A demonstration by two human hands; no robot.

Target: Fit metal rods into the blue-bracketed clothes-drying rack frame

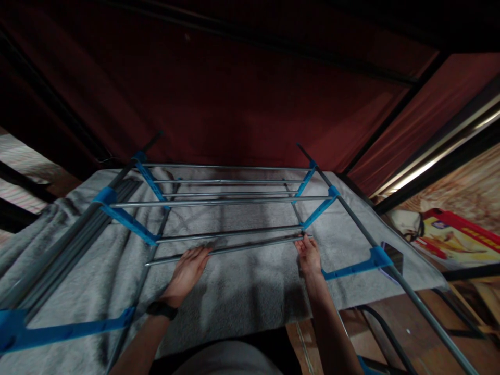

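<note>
A loose grey metal tube lies level across the rack, just nearer to me than a fitted crossbar. Near its left end, my left hand is closed over it, fingers on top. My right hand pinches the right end close to a blue plastic bracket. The rack rests on its back, its long side poles joined by blue brackets. Several crossbars span its far part. Nearer me, another blue bracket on the right and one on the left carry no crossbar.
A grey fleece blanket covers the surface under the rack. Several loose tubes lie bundled at the left. A phone lies beside the right pole. Beyond the right edge is a red and yellow package. Dark red fabric hangs behind.
</note>
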